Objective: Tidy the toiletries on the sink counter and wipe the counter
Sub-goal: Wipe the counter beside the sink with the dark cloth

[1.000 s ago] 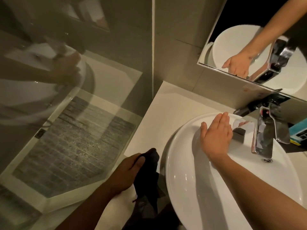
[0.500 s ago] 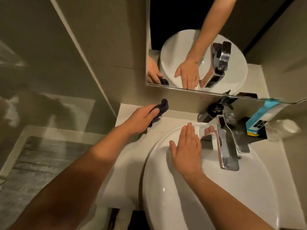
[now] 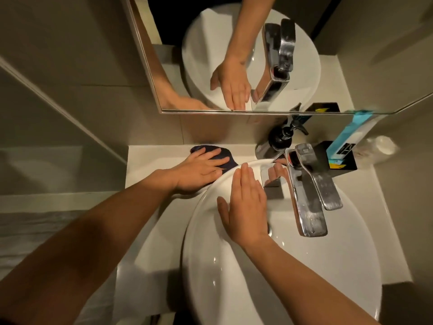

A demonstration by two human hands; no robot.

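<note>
Left hand (image 3: 199, 171) lies flat, fingers spread, pressing the dark cloth (image 3: 225, 158) onto the bench (image 3: 150, 160) at the basin's 10 o'clock; nothing is pinched. Right hand (image 3: 246, 207) rests open and flat on the basin (image 3: 234, 277) rim, holding nothing. Risk: a sweep toward 1 o'clock could topple the pump bottle (image 3: 280, 137) beside the tap (image 3: 307, 191). Open room lies only at 9 o'clock, ending at the bench's left edge; wall close behind.
</note>
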